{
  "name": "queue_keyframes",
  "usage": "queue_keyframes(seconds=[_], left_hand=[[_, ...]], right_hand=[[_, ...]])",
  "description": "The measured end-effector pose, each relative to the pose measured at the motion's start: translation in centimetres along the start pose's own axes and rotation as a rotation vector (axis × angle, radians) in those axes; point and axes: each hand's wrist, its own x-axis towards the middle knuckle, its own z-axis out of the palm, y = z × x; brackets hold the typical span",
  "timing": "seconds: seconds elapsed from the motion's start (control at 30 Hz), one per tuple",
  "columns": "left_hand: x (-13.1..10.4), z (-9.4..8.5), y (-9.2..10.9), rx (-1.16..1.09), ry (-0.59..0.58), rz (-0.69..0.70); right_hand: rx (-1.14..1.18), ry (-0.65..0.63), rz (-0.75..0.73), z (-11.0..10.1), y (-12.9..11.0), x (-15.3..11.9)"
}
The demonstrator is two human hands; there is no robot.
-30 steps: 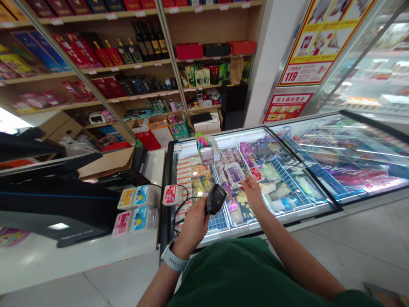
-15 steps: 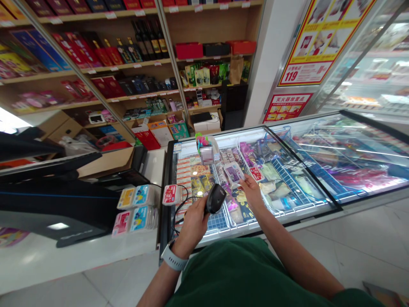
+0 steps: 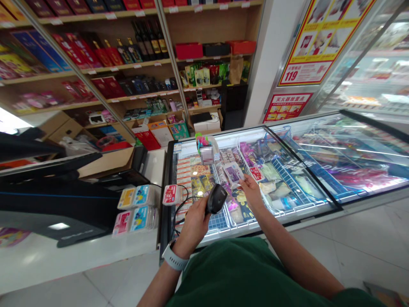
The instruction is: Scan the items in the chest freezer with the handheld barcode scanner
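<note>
Left hand [image 3: 193, 221]: we gripped barcode scanner [image 3: 217, 198]. Right hand [image 3: 252, 192]: we pinched purple-printed packet [image 3: 233, 173]; edge-only hold risked drop, looped cable [image 3: 174, 217] risked snagging.

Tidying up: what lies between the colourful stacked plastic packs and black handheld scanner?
Red-labelled plastic packaging, a black cable and the left hand, in the head view.

Black scanner [image 3: 217, 198], white-and-purple pack [image 3: 233, 173], pale grey watchstrap [image 3: 174, 259], green shirt [image 3: 226, 275]
</note>
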Motion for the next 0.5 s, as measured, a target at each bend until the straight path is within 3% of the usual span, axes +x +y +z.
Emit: queue_keyframes(seconds=[0.5], left_hand=[[-0.03, 0.12, -0.11, -0.012, -0.001, 0.002]], right_hand=[[-0.012, -0.002, -0.001, 0.1, -0.08, -0.06]])
